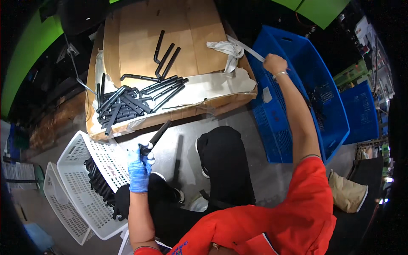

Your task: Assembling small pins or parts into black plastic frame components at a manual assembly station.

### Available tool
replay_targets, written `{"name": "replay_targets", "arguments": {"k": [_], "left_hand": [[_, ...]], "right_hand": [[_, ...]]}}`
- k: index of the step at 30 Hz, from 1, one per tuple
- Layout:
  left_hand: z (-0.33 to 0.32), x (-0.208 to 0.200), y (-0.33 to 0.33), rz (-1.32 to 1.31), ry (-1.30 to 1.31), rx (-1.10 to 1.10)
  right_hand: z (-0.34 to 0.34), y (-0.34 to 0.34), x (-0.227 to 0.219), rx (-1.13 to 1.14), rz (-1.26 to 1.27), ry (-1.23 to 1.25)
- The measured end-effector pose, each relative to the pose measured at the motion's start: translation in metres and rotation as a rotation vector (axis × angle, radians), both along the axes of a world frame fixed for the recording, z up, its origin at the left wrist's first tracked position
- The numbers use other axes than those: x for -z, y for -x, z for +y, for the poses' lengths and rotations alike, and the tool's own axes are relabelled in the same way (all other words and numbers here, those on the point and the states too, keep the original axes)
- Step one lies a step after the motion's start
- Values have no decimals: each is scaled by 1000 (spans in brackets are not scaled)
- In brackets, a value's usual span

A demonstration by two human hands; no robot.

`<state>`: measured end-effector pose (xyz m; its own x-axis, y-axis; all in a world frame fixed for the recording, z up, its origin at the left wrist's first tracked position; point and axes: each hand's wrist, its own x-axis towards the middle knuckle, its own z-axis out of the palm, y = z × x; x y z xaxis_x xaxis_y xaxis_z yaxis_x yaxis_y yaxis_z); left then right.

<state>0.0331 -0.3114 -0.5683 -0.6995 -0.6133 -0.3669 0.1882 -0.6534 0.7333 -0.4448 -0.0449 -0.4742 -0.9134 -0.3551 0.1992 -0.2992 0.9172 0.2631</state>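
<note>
1. Two hands are at work, well apart. The left hand (139, 166), in a blue glove, is clenched around the lower end of a black metal bar (157, 136). The bar's long axis runs up and to the right from the fist, its free end pointing toward the front edge of the cardboard sheet (170, 25).

2. The right hand (275, 63), bare with a band at the wrist, is stretched out to the far right corner of the cardboard. It is closed around a pale strip (251, 52) that leads back to a crumpled white wrapping (228, 49) lying at that corner, beside the blue crate (293, 91).

3. On the cardboard's left part lies a pile of black bars (123, 104), heaped in several directions, with a few bent ones (165, 57) lying singly toward the middle. The pile is up and to the left of the held bar, near the left hand and well away from the right.

4. A white basket (80, 178) stands just left of the gloved hand, its rim touching or nearly touching the forearm. More black bars (98, 182) lie inside it, lengthwise along its floor. A second white basket (63, 212) sits under or behind it.

5. The left hand is nearer to the basket; the held bar lies crosswise to the bars inside.
</note>
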Motion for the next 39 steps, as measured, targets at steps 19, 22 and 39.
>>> {"name": "replay_targets", "arguments": {"k": [19, 22, 39], "left_hand": [[-1, 4, 4, 28, 73, 107], [3, -2, 11, -44, 116, 70], [4, -30, -6, -124, 308, -76]], "right_hand": [[-26, 43, 206, 50, -235, 292], [-7, 57, 202, -19, -247, 399], [-87, -158, 50, -733, -970, 812]]}}
